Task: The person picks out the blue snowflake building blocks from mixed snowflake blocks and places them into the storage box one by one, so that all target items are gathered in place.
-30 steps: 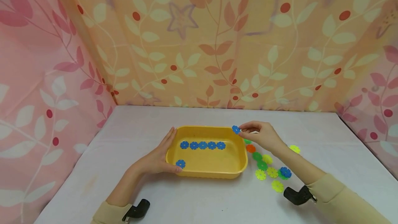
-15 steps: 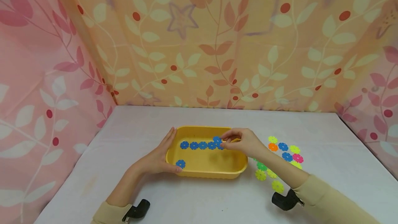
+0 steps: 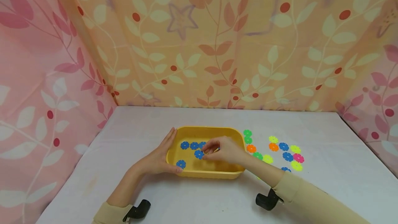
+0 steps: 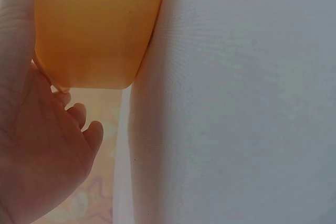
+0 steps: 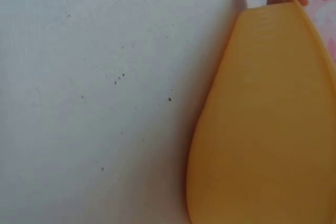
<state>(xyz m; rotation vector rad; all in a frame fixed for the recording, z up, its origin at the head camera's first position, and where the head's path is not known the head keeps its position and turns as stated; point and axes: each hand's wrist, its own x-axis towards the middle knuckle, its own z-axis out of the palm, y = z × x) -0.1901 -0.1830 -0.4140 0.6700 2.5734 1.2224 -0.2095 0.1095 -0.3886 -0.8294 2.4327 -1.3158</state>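
Yellow plastic tray with rounded corners (image 3: 214,174) sits on the white cloth-covered table (image 3: 236,203). Right hand (image 3: 227,149) is inside it, thumb and fingers pinched on the right edge of a blue plastic-looking disc with a notched, flower-like rim (image 3: 199,154); that disc lies just in front of a row of matching blue discs (image 3: 194,146), whose right part the hand hides. Cannot tell whether the pinched disc touches the tray floor. Left hand (image 3: 157,160) spans the tray's left end, fingers straight along the end and thumb on the near rim, bracing rather than wrapped round. Judged risks: the hold takes in only the disc's margin, so a loose pinch could let it tip or drop askew; knuckles so close to the row might nudge it out of line; the single blue disc by the left thumb (image 3: 181,164) could be pushed if that thumb slips inward; the right forearm (image 3: 262,168) crosses over loose multicoloured discs (image 3: 298,158), so a dragging sleeve (image 3: 311,193) may scatter some.
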